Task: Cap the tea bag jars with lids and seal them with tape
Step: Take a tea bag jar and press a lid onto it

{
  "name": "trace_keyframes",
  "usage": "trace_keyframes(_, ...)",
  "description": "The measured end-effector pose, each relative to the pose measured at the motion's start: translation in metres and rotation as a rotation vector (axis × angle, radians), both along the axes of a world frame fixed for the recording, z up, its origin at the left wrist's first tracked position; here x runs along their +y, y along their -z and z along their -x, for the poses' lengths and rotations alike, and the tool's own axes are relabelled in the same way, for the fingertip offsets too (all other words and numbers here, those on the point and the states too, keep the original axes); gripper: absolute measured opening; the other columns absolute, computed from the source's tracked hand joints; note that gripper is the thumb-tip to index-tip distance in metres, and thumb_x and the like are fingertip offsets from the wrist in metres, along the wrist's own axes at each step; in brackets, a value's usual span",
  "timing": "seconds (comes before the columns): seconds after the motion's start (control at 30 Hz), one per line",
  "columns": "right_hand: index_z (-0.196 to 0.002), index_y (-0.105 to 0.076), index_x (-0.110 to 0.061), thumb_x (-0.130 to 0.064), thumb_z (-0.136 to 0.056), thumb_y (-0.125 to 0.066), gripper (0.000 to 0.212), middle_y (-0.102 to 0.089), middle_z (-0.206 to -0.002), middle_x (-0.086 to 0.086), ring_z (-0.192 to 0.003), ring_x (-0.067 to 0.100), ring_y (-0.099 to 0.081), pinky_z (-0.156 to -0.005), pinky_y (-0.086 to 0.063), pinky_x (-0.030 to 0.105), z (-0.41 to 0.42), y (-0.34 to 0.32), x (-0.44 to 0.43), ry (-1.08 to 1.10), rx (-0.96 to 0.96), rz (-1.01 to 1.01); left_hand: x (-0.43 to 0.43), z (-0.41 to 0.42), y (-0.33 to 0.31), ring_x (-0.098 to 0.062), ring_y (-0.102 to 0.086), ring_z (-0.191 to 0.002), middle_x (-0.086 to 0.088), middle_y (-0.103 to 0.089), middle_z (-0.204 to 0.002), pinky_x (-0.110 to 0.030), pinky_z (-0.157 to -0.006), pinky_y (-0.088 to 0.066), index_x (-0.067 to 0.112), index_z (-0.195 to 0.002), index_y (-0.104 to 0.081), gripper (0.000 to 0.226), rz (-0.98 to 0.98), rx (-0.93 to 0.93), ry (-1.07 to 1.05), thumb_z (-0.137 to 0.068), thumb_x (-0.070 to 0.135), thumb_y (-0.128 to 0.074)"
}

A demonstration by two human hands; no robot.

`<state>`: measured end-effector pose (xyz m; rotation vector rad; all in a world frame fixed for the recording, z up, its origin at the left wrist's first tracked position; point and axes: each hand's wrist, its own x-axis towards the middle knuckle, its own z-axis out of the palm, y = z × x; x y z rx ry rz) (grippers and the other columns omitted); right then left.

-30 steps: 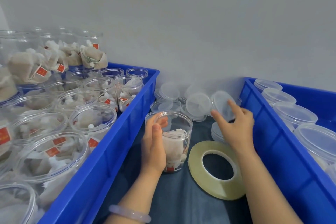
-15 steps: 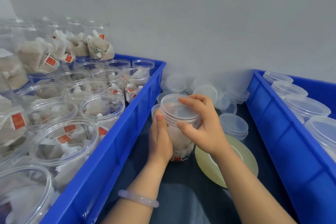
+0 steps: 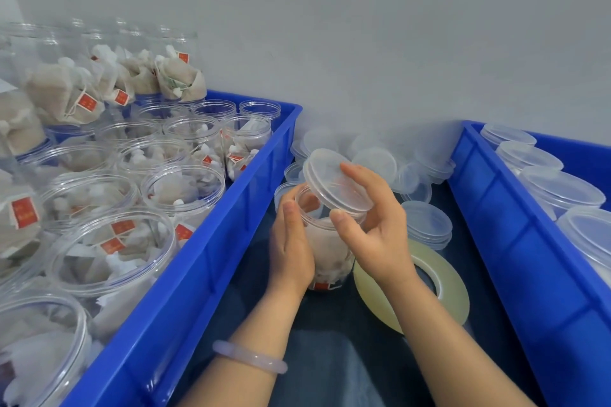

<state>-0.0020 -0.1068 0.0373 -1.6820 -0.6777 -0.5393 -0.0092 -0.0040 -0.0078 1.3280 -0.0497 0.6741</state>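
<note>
Left hand: my left hand wraps the near-left side of the jar, fingers curled against its clear wall and the thumb lying up toward the rim.
Jar: upright on the dark cloth between the two crates, with pale tea bags inside and a red tag showing at its base.
Right hand: my right hand pinches the lid — thumb on the near edge, the other fingers hooked over the far-right edge.
Lid: clear plastic, tilted over the jar's mouth with its far-left side raised, not seated flat.
Tape roll: the tape roll lies flat on the cloth just right of the jar, partly under my right wrist.
Spare lids: a loose heap against the wall behind the jar, and a short stack beside the tape roll.
Left crate: the blue left crate is packed with open jars of tea bags — more are piled higher at its back.
Right crate: the blue right crate holds capped jars in a row.
Bracelet: a pale bracelet sits on my left wrist.
</note>
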Motion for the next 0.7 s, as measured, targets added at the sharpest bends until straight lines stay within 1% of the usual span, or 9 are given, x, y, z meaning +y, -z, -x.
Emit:
trace_keyframes(0.03,-0.119,-0.055,-0.018,-0.033,-0.07,-0.058,0.051,-0.058,-0.123,0.009,-0.12,0.02,-0.052,-0.103,-0.042,0.037,0.0,0.001,-0.0012,0.02,0.005,-0.026,-0.0003,-0.0003,-0.0001,-0.006,-0.061,-0.109,0.004,-0.068,-0.112,-0.024,-0.095,-0.046,0.022,-0.12,-0.058,0.066,0.003,0.001,-0.007,-0.085,0.064,-0.022)
trace_keyframes(0.1,-0.118,-0.055,-0.019,-0.034,-0.069,-0.057,0.051,-0.057,-0.123,0.009,-0.119,0.015,-0.051,-0.103,-0.041,0.032,-0.0001,0.0023,-0.0043,0.029,0.038,-0.049,-0.0006,-0.0001,-0.0007,-0.007,-0.062,-0.108,0.003,-0.068,-0.111,-0.024,-0.093,-0.046,0.019,-0.118,-0.06,0.063,0.014,-0.001,-0.009,-0.087,0.061,-0.023)
trace_keyframes(0.13,-0.117,-0.056,-0.02,-0.035,-0.068,-0.057,0.051,-0.056,-0.123,0.01,-0.119,0.013,-0.051,-0.102,-0.04,0.027,0.0,0.0023,-0.0052,0.023,0.036,-0.016,-0.0006,0.0,-0.001,-0.008,-0.062,-0.108,0.002,-0.068,-0.111,-0.024,-0.094,-0.047,0.019,-0.117,-0.06,0.06,0.024,0.001,-0.004,-0.09,0.058,-0.023)
trace_keyframes(0.2,-0.115,-0.058,-0.02,-0.038,-0.066,-0.059,0.052,-0.056,-0.121,0.011,-0.117,0.009,-0.051,-0.099,-0.038,0.018,0.0009,0.0021,-0.0051,0.0,0.029,0.087,-0.0003,0.0007,-0.0012,-0.008,-0.061,-0.109,0.004,-0.069,-0.111,-0.024,-0.095,-0.047,0.026,-0.113,-0.061,0.05,0.046,0.015,-0.003,-0.093,0.052,-0.023)
trace_keyframes(0.33,-0.112,-0.061,-0.022,-0.039,-0.063,-0.06,0.052,-0.054,-0.119,0.007,-0.115,0.002,-0.05,-0.095,-0.036,0.011,0.0029,0.0017,-0.0048,-0.018,0.019,0.164,0.0004,0.0024,-0.0016,-0.007,-0.061,-0.108,0.007,-0.068,-0.11,-0.023,-0.095,-0.047,0.029,-0.107,-0.062,0.047,0.076,0.044,-0.015,-0.09,0.052,-0.023)
trace_keyframes(0.47,-0.11,-0.06,-0.029,-0.041,-0.06,-0.06,0.051,-0.054,-0.119,0.002,-0.113,-0.004,-0.048,-0.094,-0.035,0.009,0.002,-0.0013,-0.0063,-0.022,0.04,0.22,0.0016,0.0026,-0.0005,-0.006,-0.061,-0.109,0.009,-0.068,-0.109,-0.019,-0.092,-0.047,0.027,-0.111,-0.061,0.051,0.065,0.031,0.004,-0.091,0.052,-0.022)
trace_keyframes(0.57,-0.107,-0.059,-0.037,-0.042,-0.058,-0.06,0.049,-0.053,-0.117,-0.002,-0.111,-0.008,-0.048,-0.091,-0.035,0.005,0.0007,-0.0043,-0.0071,-0.026,0.057,0.25,0.0017,0.0031,-0.0021,-0.005,-0.061,-0.108,0.014,-0.068,-0.108,-0.02,-0.092,-0.047,0.026,-0.112,-0.059,0.054,0.04,-0.009,0.02,-0.088,0.059,-0.024)
trace_keyframes(0.63,-0.107,-0.059,-0.036,-0.042,-0.058,-0.06,0.049,-0.052,-0.117,-0.003,-0.11,-0.008,-0.048,-0.091,-0.034,0.005,0.0006,-0.0047,-0.0077,-0.029,0.061,0.25,0.0013,0.0027,-0.0033,-0.003,-0.061,-0.105,0.02,-0.068,-0.105,-0.018,-0.089,-0.046,0.026,-0.11,-0.059,0.052,0.041,-0.038,0.03,-0.085,0.06,-0.028)
trace_keyframes(0.7,-0.109,-0.062,-0.03,-0.041,-0.059,-0.059,0.051,-0.053,-0.117,-0.001,-0.111,-0.006,-0.048,-0.092,-0.035,0.006,0.0024,-0.0037,-0.0068,-0.029,0.056,0.236,0.0007,0.0028,-0.0035,-0.003,-0.062,-0.103,0.02,-0.068,-0.104,-0.018,-0.088,-0.046,0.025,-0.109,-0.059,0.051,0.041,-0.043,0.035,-0.084,0.06,-0.03)
